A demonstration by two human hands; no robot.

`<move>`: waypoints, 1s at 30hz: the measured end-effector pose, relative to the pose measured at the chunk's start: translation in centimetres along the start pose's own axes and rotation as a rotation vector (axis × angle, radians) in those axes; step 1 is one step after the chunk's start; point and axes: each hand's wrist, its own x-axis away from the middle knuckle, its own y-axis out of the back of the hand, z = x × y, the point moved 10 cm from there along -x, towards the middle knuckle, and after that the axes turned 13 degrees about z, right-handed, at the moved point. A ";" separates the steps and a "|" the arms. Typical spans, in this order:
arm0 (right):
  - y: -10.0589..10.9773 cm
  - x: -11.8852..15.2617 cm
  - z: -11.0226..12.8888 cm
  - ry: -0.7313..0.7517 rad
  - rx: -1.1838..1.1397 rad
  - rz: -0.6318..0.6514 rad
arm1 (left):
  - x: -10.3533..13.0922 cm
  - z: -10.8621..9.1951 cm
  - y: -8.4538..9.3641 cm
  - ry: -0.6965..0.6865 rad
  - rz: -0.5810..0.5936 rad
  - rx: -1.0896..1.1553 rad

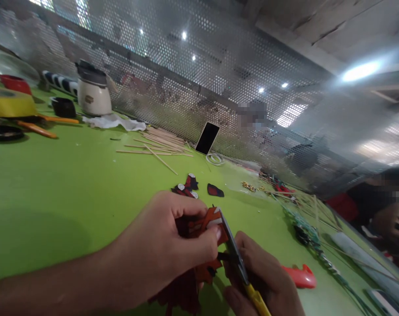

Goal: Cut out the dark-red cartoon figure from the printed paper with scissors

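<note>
My left hand (173, 241) pinches an orange and dark red cut piece (214, 219) between thumb and fingers, near the lower middle of the head view. Dark red material hangs below that hand. My right hand (265, 272) is closed around a metal blade tool with a yellow part (257, 300), its grey blades lying along the right edge of the orange piece. Whether the blades are apart is hard to make out. Beyond my left hand lie small dark and red pieces with round white labels (187, 188), and one more dark piece (215, 190) beside them.
Wooden sticks (163, 142) and a phone (207, 138) stand or lie near the mesh wall. A white jug (93, 94) and yellow tape (11, 103) are far left. A red handle (301, 276) and green strands (318, 250) lie right. Another person sits far right.
</note>
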 end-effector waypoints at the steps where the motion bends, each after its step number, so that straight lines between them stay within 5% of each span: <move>1: -0.1 0.0 -0.1 0.000 0.000 0.001 | 0.0 0.0 0.0 -0.001 -0.002 0.000; 12: -0.8 3.6 -2.2 0.052 -0.105 -0.128 | 0.1 0.1 -0.1 0.006 -0.001 -0.006; 20: -0.7 3.4 -2.4 0.071 -0.080 -0.144 | -0.1 0.0 -0.3 0.002 0.027 -0.029; 26: -0.9 2.8 -1.0 0.076 -0.016 0.023 | -0.1 -0.2 0.1 -0.011 0.005 -0.056; 30: -0.6 4.3 -2.5 0.001 -0.037 -0.195 | 0.0 0.3 0.1 0.008 0.008 -0.005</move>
